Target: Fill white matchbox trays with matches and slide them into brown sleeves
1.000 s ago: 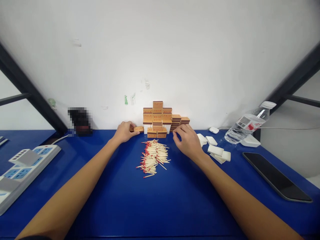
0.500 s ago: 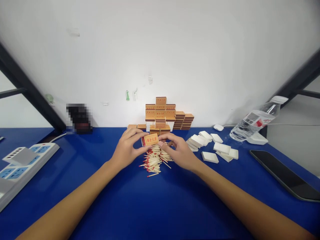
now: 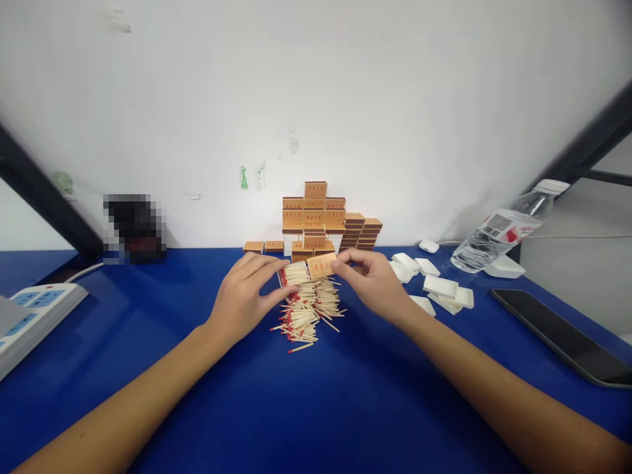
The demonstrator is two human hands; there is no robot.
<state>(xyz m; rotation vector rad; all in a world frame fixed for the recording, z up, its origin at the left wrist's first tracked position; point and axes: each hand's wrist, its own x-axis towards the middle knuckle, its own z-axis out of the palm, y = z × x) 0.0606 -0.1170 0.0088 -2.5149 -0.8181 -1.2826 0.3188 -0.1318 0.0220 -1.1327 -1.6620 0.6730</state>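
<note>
My left hand [image 3: 249, 293] pinches the inner tray [image 3: 280, 279] of a matchbox between thumb and fingers. Red-tipped matches [image 3: 297, 270] fill that tray. The orange matchbox sleeve [image 3: 320, 266] is gripped in my right hand [image 3: 372, 280], just right of the tray and drawn mostly or wholly off it; whether their ends still overlap, I cannot tell. Below both hands a heap of loose matches [image 3: 301, 322] lies on the blue table [image 3: 316, 401]. Behind them stands a stack of closed matchboxes [image 3: 314, 217] against the wall.
Several white matchbox trays [image 3: 440, 287] lie scattered on the right. Beyond them a water bottle [image 3: 508, 227] leans, with a phone [image 3: 563, 336] nearer me. A power strip [image 3: 44, 322] is at the left. More matchboxes [image 3: 363, 234] are piled beside the stack.
The sleeve has slid rightward in my right hand, exposing the matches in the tray that my left hand holds. The camera view has shifted slightly.
</note>
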